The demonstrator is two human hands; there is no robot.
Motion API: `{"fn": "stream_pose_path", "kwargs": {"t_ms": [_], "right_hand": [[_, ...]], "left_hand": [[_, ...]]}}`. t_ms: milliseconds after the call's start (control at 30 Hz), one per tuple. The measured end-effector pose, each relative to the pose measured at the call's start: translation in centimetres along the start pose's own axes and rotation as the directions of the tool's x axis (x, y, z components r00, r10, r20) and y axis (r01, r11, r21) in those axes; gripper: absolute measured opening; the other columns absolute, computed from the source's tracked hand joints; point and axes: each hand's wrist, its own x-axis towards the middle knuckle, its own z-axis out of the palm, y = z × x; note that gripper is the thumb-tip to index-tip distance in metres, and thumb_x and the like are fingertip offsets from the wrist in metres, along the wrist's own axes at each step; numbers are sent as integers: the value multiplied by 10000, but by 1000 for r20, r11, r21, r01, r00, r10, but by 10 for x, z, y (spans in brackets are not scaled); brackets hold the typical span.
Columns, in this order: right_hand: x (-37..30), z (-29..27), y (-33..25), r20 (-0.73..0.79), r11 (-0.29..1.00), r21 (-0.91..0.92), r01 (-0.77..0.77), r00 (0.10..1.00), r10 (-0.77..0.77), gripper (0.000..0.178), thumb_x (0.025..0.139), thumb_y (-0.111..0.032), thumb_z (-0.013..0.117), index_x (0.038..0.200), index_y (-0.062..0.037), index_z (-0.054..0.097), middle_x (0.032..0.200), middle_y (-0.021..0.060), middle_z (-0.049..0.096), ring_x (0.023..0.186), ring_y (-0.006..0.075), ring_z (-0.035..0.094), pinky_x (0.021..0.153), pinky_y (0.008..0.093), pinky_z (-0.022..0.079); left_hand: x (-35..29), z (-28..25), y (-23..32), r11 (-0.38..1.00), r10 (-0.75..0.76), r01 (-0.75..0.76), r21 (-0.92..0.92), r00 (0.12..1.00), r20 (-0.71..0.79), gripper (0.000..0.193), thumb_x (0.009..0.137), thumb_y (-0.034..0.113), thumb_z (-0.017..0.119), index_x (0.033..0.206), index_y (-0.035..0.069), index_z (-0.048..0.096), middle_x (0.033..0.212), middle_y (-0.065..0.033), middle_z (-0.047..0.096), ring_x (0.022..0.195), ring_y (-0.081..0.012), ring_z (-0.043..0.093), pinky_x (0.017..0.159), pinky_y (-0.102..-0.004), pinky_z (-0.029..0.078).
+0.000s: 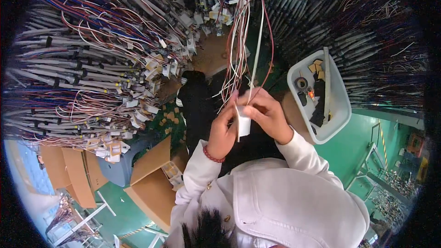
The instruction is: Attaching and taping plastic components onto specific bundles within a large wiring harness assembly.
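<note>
My left hand (222,131), with a dark red bead bracelet at its wrist, is closed on a small white card-like piece (244,126). This piece has a thin tan edge, and its exact kind cannot be made out. My right hand (270,115) presses thumb and fingers against its upper part from the other side. A hanging bundle of red, white and brown wires (239,36) comes down from above to my fingers. Where the wire ends meet the white piece is hidden by the fingers.
Dense sheathed wire harnesses (69,71) with white connectors crowd the left, and more harnesses (312,14) hang at the right. A pale plastic bin (342,110) with tape and tan pieces stands at my right. An open cardboard box (149,197) sits on the green floor (110,206) at lower left.
</note>
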Motion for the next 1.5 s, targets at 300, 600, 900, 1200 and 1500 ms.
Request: {"fn": "stream_pose_path", "kwargs": {"t_ms": [300,600,900,1200,1500], "right_hand": [[1,-3,-5,-68,939,271,-213,969,239,484,738,-104,731,1162,15,531,1044,76,614,931,119,583,784,277,505],[71,-46,-22,-611,821,-566,79,628,-481,272,732,-62,707,979,-16,604,881,51,612,846,202,565,780,298,441],[-14,1,-8,-75,965,131,-226,969,237,194,857,-78,595,1017,19,645,785,26,591,699,100,546,624,227,438],[-8,-6,-18,33,890,333,-310,948,318,180,843,-115,635,966,13,666,805,24,588,664,69,545,579,192,437],[2,-24,-27,177,901,273,-338,938,298,163,852,-81,622,950,45,652,795,76,647,661,98,592,608,210,483]], "left_hand": [[-3,-15,18,965,196,-177,195,977,-79,97,777,108,664,790,26,615,1398,-234,351,1104,-297,513,938,-372,385],[-21,-2,13,573,-349,461,-677,885,307,215,928,233,527,995,35,579,809,-83,635,640,-122,578,578,-223,476],[-14,6,7,580,-415,428,-693,887,201,286,902,196,575,1126,19,598,962,-47,641,704,-48,538,635,-180,461],[-20,2,10,602,-405,472,-644,876,264,283,895,149,581,1144,14,594,949,-50,638,698,-53,538,643,-181,466],[-19,4,8,663,-393,423,-618,899,194,296,876,130,604,1140,-3,586,953,-76,647,723,-79,576,657,-198,494]]}}
